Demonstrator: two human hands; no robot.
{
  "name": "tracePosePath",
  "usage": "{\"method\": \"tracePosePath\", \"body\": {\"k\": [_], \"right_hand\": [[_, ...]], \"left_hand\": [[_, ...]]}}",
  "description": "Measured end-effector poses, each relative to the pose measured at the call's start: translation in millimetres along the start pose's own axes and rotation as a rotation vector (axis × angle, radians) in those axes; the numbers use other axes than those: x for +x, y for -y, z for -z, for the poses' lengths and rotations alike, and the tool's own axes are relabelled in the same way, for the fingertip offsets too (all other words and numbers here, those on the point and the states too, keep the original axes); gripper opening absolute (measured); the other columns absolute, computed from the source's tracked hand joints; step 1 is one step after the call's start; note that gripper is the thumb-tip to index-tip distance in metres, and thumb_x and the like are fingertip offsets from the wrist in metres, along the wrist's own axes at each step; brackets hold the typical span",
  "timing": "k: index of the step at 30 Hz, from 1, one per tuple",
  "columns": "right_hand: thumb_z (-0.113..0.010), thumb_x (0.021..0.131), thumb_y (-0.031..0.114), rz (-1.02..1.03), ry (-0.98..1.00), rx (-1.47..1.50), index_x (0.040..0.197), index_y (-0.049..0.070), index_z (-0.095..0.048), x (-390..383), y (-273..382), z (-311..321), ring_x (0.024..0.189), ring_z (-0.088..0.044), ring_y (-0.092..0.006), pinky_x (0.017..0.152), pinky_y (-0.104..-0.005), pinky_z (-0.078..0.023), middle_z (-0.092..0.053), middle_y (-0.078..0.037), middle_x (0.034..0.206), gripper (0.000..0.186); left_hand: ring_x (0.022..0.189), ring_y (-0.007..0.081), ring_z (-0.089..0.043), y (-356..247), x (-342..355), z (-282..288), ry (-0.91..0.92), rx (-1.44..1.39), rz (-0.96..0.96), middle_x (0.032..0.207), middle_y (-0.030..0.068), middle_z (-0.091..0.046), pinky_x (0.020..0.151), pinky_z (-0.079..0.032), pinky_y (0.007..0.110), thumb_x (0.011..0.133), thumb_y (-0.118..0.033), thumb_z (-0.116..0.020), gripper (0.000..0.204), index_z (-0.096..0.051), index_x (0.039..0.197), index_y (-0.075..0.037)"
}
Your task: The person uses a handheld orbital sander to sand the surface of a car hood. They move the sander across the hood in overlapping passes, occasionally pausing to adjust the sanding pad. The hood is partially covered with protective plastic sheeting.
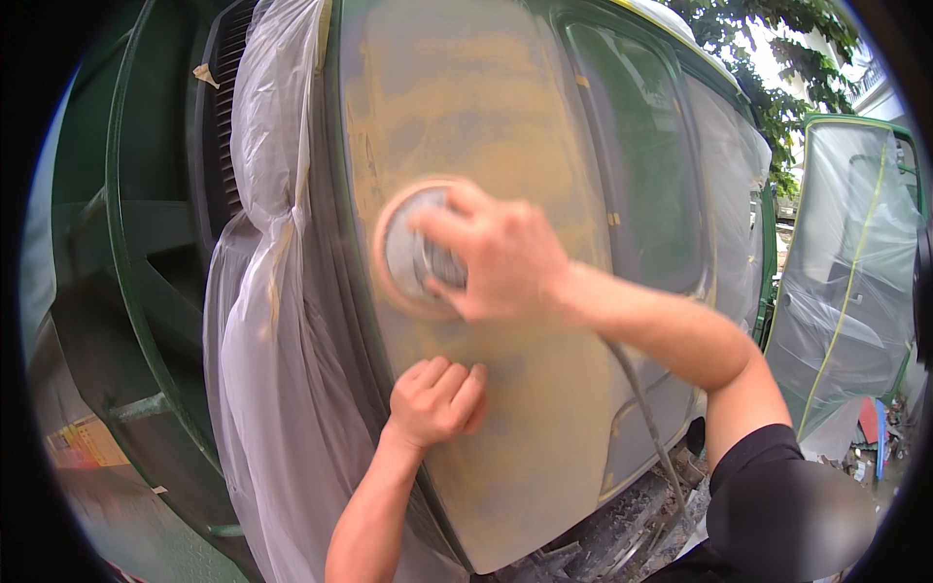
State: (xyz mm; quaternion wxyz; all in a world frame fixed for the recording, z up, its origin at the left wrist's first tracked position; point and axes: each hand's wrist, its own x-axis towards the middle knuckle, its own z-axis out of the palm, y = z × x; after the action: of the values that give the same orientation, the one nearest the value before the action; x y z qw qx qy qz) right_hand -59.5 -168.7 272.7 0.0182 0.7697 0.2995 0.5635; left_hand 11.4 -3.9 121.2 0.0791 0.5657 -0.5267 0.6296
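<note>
My right hand [510,248] grips a round sander [403,238], its disc pressed flat on the vehicle's panel [515,418]. The sander has a grey body and a pinkish-orange rim; motion blurs both tool and fingers. Lower down and to the left, my left hand [432,398] is curled into a loose fist against the panel, and nothing shows in it. The panel is a patchwork of dull yellow and grey. From under my right forearm a dark hose [646,413] runs down toward the ground.
Clear plastic sheeting [277,311] hangs along the panel's left edge. Farther left are green metal bars [121,233]. Right of the panel is a green-tinted window [632,146]. A plastic-wrapped door [841,262] stands at the far right. Debris [622,530] litters the ground below.
</note>
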Motion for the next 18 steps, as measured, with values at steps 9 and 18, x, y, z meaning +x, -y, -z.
{"method": "tracePosePath", "body": {"k": [9,18], "right_hand": [[-0.082,0.068,0.037,-0.086,-0.342,-0.123,0.113,0.01,-0.074,136.4,-50.8,14.5,0.095,-0.069,-0.0424,0.086,-0.0487,-0.058,-0.07,-0.023,0.103,0.053],[-0.073,0.076,0.03,-0.264,-0.281,-0.103,0.108,0.007,-0.073,235.9,-64.3,67.4,0.107,-0.071,-0.0403,0.091,-0.0473,-0.058,-0.075,-0.024,0.111,0.039]], "left_hand": [[0.147,0.0371,-0.043,-112.1,50.8,-71.0,0.054,-1.315,0.936,0.159,0.029,-0.038,0.12,-0.037,0.046,0.093,-0.048,-0.074,0.094,-0.027,0.161,-0.003],[0.109,0.0095,-0.049,-248.9,41.7,-140.6,0.138,-2.235,0.8,0.12,-0.0026,-0.048,0.096,-0.041,0.028,0.112,-0.05,-0.045,0.036,-0.048,0.122,-0.016]]}}
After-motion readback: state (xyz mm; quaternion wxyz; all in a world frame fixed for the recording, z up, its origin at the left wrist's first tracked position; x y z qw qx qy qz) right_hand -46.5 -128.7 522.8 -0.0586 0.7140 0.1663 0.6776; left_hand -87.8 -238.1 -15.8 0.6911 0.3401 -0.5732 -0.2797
